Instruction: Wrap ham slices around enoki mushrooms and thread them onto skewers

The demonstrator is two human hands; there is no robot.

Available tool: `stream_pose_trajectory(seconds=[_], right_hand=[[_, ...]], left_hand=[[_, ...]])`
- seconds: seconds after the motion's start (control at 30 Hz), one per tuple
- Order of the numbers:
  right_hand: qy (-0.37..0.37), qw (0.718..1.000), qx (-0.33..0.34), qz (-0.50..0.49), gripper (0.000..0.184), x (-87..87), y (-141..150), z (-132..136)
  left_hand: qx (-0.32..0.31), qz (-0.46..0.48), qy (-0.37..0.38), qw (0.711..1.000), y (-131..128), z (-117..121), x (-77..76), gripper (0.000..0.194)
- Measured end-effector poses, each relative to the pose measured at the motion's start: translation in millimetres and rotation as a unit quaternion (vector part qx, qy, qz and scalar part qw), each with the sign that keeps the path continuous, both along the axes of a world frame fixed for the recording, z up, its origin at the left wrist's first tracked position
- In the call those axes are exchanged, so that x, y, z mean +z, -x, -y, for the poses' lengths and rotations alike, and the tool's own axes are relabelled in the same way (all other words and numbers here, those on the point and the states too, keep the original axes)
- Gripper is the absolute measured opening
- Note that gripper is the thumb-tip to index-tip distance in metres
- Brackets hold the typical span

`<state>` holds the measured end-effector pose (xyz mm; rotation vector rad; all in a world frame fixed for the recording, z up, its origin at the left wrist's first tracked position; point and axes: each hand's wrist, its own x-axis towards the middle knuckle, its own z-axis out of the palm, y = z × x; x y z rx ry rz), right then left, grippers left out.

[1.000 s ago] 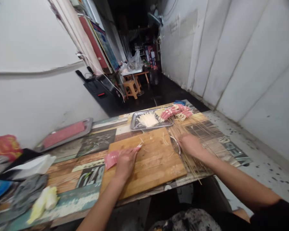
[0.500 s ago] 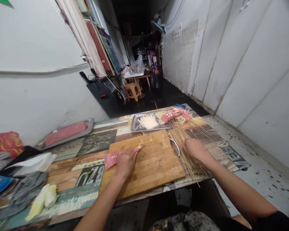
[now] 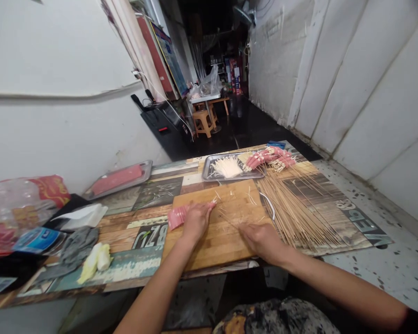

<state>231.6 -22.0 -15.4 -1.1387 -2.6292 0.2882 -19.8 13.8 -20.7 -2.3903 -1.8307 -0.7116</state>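
My left hand (image 3: 197, 219) is closed on a meat-wrapped enoki roll (image 3: 212, 204) at the upper middle of the wooden cutting board (image 3: 209, 250); white mushroom ends stick out past my fingertips. Most of the roll is hidden by the hand. Pink sliced meat (image 3: 176, 218) lies on the board just left of it. My right hand (image 3: 261, 239), over the board's right part, pinches a thin wooden skewer (image 3: 229, 220). Its tip points up and left toward the roll, apparently short of it. Loose enoki strands (image 3: 251, 198) are scattered on the board.
Many skewers (image 3: 296, 213) lie right of the board, by a curved white handle (image 3: 270, 204). Behind are a metal tray (image 3: 205, 174) with enoki (image 3: 226, 167) and finished meat skewers (image 3: 268, 157). Leftward are a meat tray (image 3: 148, 169), grey cloth (image 3: 76, 246) and cabbage piece (image 3: 96, 260).
My right hand has moved left from the skewer pile to over the board, bringing one skewer. My left hand stays on the roll. The whole view has shifted slightly.
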Motion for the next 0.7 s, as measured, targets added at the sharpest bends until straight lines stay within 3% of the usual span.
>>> stream_pose_trajectory(seconds=[0.53, 0.7], right_hand=[[0.057, 0.995, -0.023, 0.084, 0.030, 17.3, 26.2, -12.2], [0.067, 0.995, -0.021, 0.077, 0.032, 15.2, 27.6, -15.0]], left_hand=[[-0.003, -0.011, 0.000, 1.000, -1.2, -1.0, 2.9, 0.040], [0.000, -0.016, 0.004, 1.000, -1.1, -2.0, 2.0, 0.047]])
